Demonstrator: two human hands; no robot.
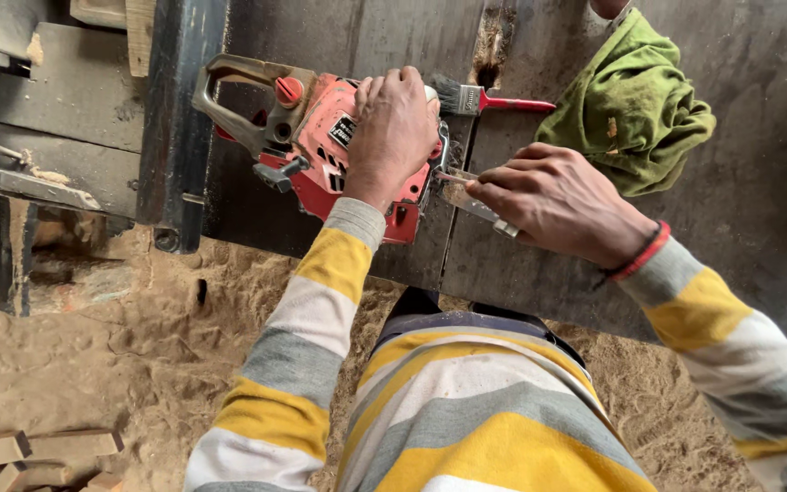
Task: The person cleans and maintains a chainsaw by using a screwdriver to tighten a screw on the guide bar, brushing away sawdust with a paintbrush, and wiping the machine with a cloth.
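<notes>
Bare table (758,210) lies open right of the green cloth (630,105); brush (489,98) and chainsaw (321,150) crowd the left
</notes>
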